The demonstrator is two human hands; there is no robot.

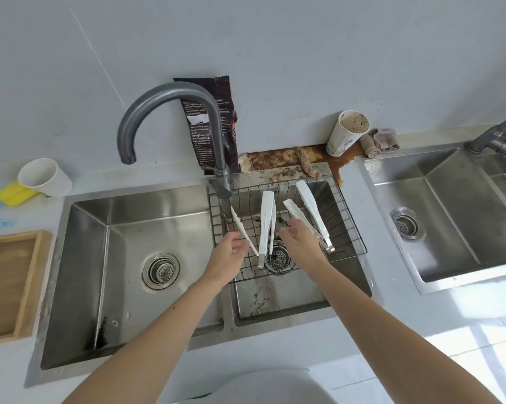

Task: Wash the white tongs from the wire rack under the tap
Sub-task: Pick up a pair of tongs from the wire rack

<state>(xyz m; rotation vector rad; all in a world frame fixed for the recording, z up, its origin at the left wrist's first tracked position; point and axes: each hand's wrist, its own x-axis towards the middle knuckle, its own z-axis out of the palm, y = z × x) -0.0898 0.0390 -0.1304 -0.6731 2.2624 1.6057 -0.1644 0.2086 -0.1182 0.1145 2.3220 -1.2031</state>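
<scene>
A black wire rack [348,228] sits across the right basin of the double sink [158,199]. Three white tongs lie in it. My left hand [229,249] curls its fingers around the left tongs [240,225], which are tilted up on edge. My right hand [299,237] grips the lower arm of the right tongs [311,202], whose arms are spread apart. The middle tongs [267,217] lie untouched between my hands. The grey gooseneck tap [170,94] rises behind the rack, its spout [128,157] turned toward the left basin. No water is visible.
The left basin has a drain [160,270]. A white cup [46,177] and a yellow brush [15,193] are at the far left, with a wooden tray [27,287] below them. A dirty paper cup [348,132], a rag [381,141] and a second sink [450,223] are to the right.
</scene>
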